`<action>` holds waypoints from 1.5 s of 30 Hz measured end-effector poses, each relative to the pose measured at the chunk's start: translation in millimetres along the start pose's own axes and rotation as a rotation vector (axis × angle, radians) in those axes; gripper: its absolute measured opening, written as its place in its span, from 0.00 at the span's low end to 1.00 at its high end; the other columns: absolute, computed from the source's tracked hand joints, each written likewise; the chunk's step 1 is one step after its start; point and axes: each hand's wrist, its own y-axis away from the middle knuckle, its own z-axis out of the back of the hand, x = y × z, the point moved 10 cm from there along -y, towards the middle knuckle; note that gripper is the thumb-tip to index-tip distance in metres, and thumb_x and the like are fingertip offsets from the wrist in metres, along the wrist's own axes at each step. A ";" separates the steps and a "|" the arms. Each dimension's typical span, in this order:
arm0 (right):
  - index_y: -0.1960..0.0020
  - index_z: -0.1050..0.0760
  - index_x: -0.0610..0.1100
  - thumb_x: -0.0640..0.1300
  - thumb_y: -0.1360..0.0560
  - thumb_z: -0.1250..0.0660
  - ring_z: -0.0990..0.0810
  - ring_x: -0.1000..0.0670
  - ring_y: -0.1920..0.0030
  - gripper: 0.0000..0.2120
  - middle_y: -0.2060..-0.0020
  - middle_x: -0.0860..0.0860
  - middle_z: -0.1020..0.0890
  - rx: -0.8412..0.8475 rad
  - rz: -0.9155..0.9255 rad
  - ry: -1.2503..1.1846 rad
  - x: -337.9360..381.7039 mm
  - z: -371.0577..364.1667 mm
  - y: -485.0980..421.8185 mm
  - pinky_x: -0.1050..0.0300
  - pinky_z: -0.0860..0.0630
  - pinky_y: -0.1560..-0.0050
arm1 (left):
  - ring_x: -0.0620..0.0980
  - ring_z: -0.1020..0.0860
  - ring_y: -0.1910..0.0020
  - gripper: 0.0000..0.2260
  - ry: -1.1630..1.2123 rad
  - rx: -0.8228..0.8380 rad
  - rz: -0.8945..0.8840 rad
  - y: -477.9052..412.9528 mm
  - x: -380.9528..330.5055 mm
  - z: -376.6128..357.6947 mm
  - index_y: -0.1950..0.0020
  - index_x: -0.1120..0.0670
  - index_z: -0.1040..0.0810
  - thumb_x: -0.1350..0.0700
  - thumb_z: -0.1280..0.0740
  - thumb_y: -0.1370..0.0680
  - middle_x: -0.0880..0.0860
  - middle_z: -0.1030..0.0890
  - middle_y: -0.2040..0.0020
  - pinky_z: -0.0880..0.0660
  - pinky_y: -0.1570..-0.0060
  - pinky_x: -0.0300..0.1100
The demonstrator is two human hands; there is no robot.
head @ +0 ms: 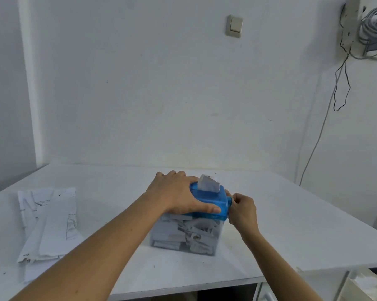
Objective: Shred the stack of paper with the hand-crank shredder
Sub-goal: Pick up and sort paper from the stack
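The hand-crank shredder [211,203] stands on the white bench [291,224], about midway between its left and right edges and nearer the front edge than the back. Its blue top sits on a clear bin [183,233] packed with pale paper strips. 1 folded sheet [208,183] sticks up, slightly tilted, out of the slot in the blue top.

The left hand [178,194] lies over the left half of the blue top, fingers curled across its far side and thumb stretched along its near edge, gripping it. The right hand [243,208] is at the shredder's right end, fingers bent in tight against the blue crank [229,202]; most of the crank is hidden behind them, so it seems to be pinching it.

The stack of paper [48,222], creased and printed, lies flat near the bench's left edge, well apart from the shredder.

On the wall behind are 1 light switch [234,26] and, toward the upper right, coiled cables [374,25].
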 end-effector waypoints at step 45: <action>0.57 0.24 0.40 0.46 0.20 0.39 0.31 0.53 0.74 0.12 0.70 0.47 0.25 0.275 -0.240 -0.247 -15.7 -40.8 -11.2 0.61 0.33 0.75 | 0.48 0.30 0.37 0.49 -0.004 0.027 0.014 -6.8 4.2 -1.4 0.22 0.40 0.36 0.15 0.45 0.37 0.44 0.27 0.36 0.35 0.34 0.51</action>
